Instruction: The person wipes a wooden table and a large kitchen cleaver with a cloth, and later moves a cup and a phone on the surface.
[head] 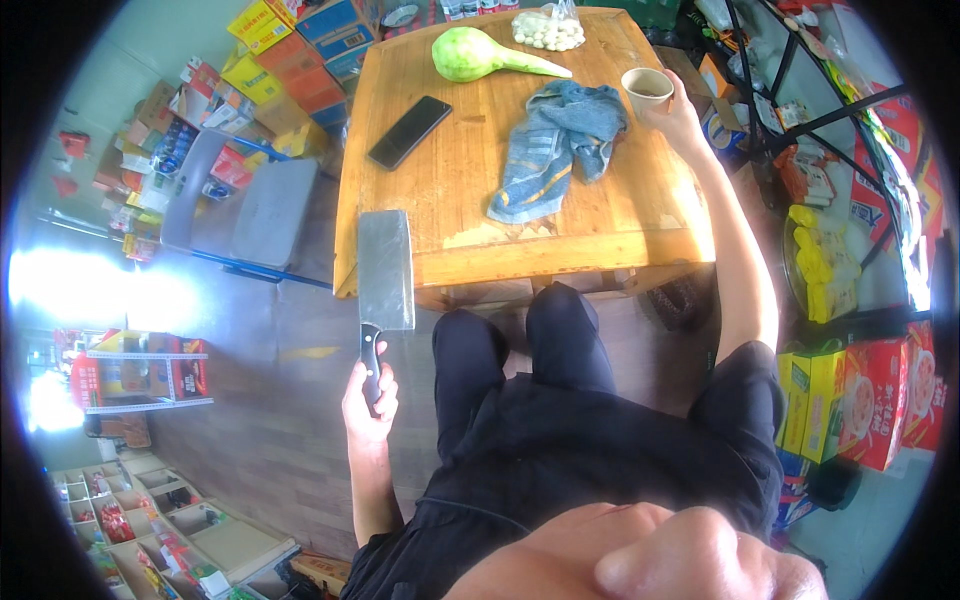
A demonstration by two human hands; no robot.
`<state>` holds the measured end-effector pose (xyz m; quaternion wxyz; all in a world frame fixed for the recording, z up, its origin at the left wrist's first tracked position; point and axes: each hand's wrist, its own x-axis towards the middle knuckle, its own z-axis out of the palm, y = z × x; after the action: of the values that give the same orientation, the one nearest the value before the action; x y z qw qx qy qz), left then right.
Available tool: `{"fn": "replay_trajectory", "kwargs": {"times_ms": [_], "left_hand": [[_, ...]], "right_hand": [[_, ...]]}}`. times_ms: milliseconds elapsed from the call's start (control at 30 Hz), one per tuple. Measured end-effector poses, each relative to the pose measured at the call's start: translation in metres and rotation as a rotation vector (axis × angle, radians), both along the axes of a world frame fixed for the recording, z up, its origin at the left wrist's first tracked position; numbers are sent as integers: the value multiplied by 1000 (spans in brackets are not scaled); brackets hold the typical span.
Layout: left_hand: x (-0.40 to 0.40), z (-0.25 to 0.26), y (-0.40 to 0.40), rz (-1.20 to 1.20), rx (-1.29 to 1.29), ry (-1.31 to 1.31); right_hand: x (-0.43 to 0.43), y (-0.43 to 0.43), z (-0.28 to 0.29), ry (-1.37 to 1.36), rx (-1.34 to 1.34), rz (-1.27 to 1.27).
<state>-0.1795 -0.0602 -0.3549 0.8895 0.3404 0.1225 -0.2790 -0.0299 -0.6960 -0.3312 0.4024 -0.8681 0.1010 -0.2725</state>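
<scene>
My left hand (372,401) grips the black handle of a cleaver (386,270), its broad blade pointing away from me beside the table's near left corner. At the right edge of the wooden table (457,172), my right hand (679,116) holds a paper cup (646,86) with something brownish inside. A crumpled blue cloth (555,142) lies left of the cup. Further left rests a black smartphone (410,133). Near the far edge are a pale green gourd (466,55) with a long neck and a clear plastic bag of small white round items (548,31).
A grey chair (274,214) with a blue frame stands left of the table, before stacked cartons (300,71). Black metal shelving (787,135) with packets is on the right, above red boxes (874,405). A compartment tray (180,517) is at the lower left.
</scene>
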Motion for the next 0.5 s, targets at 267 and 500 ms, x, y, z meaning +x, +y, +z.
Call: {"fn": "replay_trajectory", "kwargs": {"times_ms": [267,500], "left_hand": [[-12,0,-6,-22,-127,42],[-28,3,-8,-48,-136,-13]], "right_hand": [[-97,94,79,-118,-164,219],[-206,188,176,-85,-199,563]]}}
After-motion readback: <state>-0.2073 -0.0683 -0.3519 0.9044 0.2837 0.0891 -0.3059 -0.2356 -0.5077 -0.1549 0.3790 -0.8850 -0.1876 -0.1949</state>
